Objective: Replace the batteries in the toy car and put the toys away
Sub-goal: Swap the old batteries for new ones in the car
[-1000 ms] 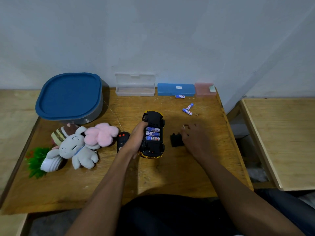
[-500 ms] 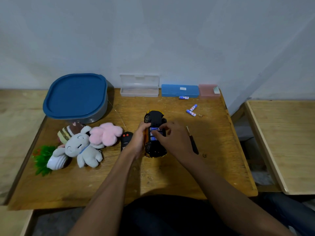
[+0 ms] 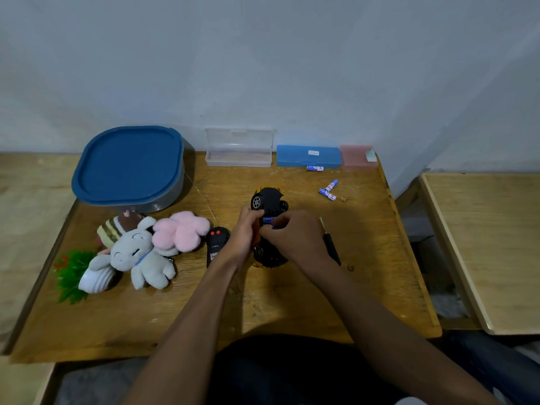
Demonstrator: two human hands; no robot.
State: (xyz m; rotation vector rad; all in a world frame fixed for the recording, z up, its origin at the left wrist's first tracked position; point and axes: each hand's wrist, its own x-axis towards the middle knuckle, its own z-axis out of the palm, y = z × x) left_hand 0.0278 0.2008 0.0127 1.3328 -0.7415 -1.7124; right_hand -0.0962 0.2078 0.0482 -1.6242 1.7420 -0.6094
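The toy car (image 3: 267, 200) lies upside down near the middle of the wooden table (image 3: 263, 311), wheels up, and it keeps the same place as 1 second ago. The big things around it also stay as they were: the grey container with the blue lid (image 3: 128, 165) at the back left, the plush toys (image 3: 140, 249) in front of it, and the row of 3 flat boxes (image 3: 308, 156) along the wall. The left hand (image 3: 244, 235) still grips the car by its left side with curled fingers, just beside the black remote (image 3: 216, 244).

The change is in the right hand (image 3: 295, 238). 1 second ago it was on the table to the right of the car, at the small black battery cover. Now it is over the open underside of the car, and the cover is gone from the table. Where the hand was, a black screwdriver (image 3: 331, 249) is now visible. The fingers are curled down on the compartment, but I cannot tell if they pinch the cover or only press, because the hand hides it. Only a part of 1 blue battery (image 3: 268, 220) shows between the 2 hands, where 3 showed before.

My judgement is that the batteries are in and the cover is being fitted. 3 loose batteries (image 3: 327, 194) remain at the back right. The screw and the putting away are still to do.
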